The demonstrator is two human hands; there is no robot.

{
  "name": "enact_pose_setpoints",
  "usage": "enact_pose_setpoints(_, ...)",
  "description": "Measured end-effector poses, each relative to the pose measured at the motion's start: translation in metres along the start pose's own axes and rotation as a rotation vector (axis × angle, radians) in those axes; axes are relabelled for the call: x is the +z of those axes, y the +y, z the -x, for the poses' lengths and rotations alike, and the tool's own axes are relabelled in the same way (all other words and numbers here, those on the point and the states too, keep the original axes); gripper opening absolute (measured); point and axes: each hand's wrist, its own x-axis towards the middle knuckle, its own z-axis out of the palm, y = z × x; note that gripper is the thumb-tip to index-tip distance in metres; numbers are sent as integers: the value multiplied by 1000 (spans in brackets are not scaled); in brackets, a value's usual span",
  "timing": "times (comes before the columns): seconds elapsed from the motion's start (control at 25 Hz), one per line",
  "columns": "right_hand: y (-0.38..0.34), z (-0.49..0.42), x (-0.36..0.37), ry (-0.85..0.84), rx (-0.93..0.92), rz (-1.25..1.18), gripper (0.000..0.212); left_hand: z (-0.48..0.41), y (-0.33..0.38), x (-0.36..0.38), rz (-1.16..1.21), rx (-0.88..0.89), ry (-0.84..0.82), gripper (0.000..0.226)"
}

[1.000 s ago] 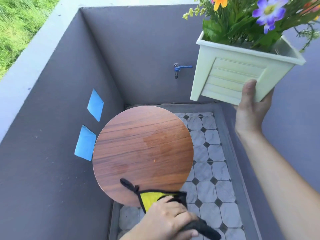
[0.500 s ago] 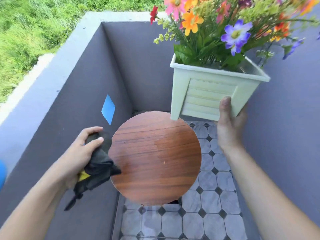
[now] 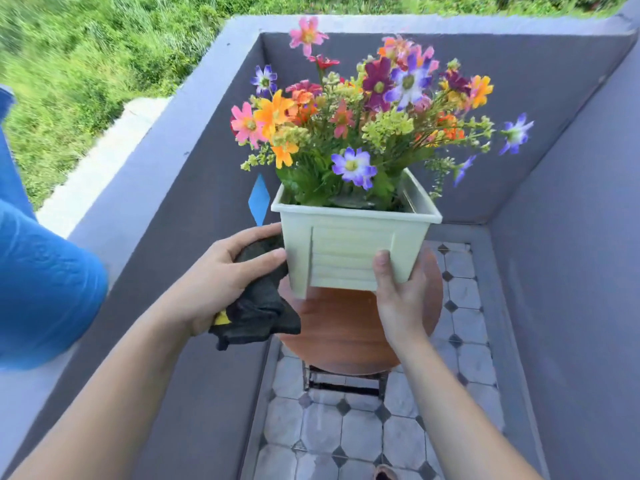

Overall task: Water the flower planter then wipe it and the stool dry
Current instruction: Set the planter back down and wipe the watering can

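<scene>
The planter (image 3: 349,251) is upright, its rim level and its flowers (image 3: 367,109) pointing up and fanning outward. It tapers downward, and its slatted front panel faces the camera. It sits over the far part of the round wooden stool (image 3: 346,334); whether its base touches the stool top cannot be told.

The right hand (image 3: 398,296) grips the planter at its lower right corner, thumb pressed flat on the front panel and the other fingers hidden behind or beneath. The left hand (image 3: 221,275) has its fingers closed around a bunched black cloth (image 3: 259,310) with a bit of yellow showing, and the fingertips touch the planter's left side.

The stool stands on a tiled floor (image 3: 346,431) inside grey walls (image 3: 194,209), with grass (image 3: 86,64) beyond.
</scene>
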Motion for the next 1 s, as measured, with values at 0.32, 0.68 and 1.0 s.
enact_pose_setpoints(0.32,11,10,-1,-8,63,32,84,12,-18,11,218,-47,68,30)
enact_pose_setpoints(0.68,-12,5,-28,12,-142,783,69,24,-33,18,309,-11,57,31)
enact_pose_setpoints(1.0,1,18,-38,-12,-155,654,50,29,-50,22,299,-49,78,31)
